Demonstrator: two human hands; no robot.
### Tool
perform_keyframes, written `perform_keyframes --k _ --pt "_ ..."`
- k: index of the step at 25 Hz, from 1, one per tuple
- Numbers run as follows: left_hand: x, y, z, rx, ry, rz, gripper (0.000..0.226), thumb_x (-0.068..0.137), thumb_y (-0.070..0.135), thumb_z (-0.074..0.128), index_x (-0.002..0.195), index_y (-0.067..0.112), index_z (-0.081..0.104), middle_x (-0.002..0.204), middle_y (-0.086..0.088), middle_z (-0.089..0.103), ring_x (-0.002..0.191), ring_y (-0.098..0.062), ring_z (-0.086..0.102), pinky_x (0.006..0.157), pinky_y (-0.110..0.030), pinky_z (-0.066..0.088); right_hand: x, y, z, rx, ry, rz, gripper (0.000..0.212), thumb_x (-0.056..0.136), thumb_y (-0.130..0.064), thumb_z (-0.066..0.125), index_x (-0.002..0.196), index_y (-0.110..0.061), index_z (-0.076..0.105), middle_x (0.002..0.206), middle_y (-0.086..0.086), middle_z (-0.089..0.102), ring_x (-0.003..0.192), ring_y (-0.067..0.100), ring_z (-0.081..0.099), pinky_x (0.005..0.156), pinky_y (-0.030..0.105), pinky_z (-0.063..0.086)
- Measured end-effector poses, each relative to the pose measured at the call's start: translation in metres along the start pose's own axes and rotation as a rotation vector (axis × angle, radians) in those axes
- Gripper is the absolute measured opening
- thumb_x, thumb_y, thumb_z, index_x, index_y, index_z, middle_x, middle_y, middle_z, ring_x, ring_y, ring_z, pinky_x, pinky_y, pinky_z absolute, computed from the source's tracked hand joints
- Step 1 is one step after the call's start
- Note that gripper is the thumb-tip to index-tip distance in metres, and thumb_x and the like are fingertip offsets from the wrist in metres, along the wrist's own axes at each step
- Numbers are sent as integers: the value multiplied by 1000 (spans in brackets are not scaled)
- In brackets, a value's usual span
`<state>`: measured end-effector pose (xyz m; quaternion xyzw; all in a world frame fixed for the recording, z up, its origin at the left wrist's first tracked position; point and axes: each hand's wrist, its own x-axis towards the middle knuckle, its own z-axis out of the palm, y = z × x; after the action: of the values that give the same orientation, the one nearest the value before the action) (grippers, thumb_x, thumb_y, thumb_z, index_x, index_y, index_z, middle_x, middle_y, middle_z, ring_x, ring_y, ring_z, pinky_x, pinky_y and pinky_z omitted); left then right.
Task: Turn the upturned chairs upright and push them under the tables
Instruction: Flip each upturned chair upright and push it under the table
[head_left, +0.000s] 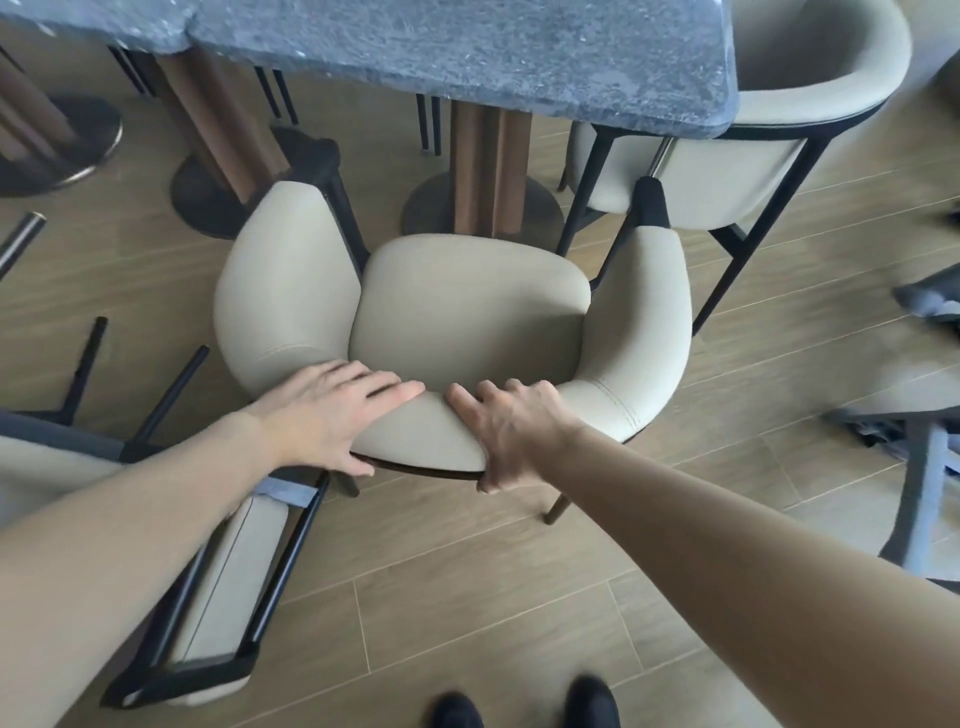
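Note:
A beige padded chair (467, 306) with black legs stands upright on the wood floor, its seat facing the grey stone-look table (467, 52). The front of the seat is just short of the table edge. My left hand (332, 415) lies over the top of the curved backrest with the thumb tucked under its rim. My right hand (504, 426) grips the same backrest beside it, fingers curled over the top and thumb down the outer side. An upturned chair (218, 587) lies at my lower left, its black legs (83, 369) pointing up.
The table's brown pedestal (488, 176) on a round base stands right ahead of the chair. A second beige chair (753, 171) sits at the table's right corner. Part of another chair (924, 493) shows at the right edge. My shoes (524, 706) are at the bottom.

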<state>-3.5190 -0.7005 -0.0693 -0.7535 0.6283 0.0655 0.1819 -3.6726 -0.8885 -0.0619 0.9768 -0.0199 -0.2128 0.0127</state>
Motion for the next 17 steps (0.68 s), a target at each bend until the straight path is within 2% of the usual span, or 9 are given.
perform_keyframes --k 7,12,15,17 --pt "43 -48 0 -16 24 -22 109 69 76 67 152 38 7 148 12 43 126 -20 50 96 -37 47 42 21 -26 24 -25 71 94 59 -58 83 133 -29 33 113 0 55 105 31 63 68 40 42" --pt "62 -63 -12 -93 8 -48 106 65 72 74 146 42 12 142 14 48 123 -22 52 89 -38 50 54 35 -32 54 -17 122 96 60 -54 84 137 -31 31 116 -1 54 109 31 59 76 43 48" --pt "64 -61 -14 -148 -26 -70 106 65 69 76 147 43 15 143 15 46 126 -21 49 93 -40 47 58 34 -27 46 -9 130 98 60 -55 84 137 -32 29 121 -1 51 112 31 55 78 46 46" --pt "62 -57 -18 -197 -45 -100 106 64 65 80 149 42 20 144 13 46 128 -22 46 103 -41 40 58 33 -26 86 -30 155 97 60 -54 84 137 -32 28 124 0 49 115 31 51 86 52 44"
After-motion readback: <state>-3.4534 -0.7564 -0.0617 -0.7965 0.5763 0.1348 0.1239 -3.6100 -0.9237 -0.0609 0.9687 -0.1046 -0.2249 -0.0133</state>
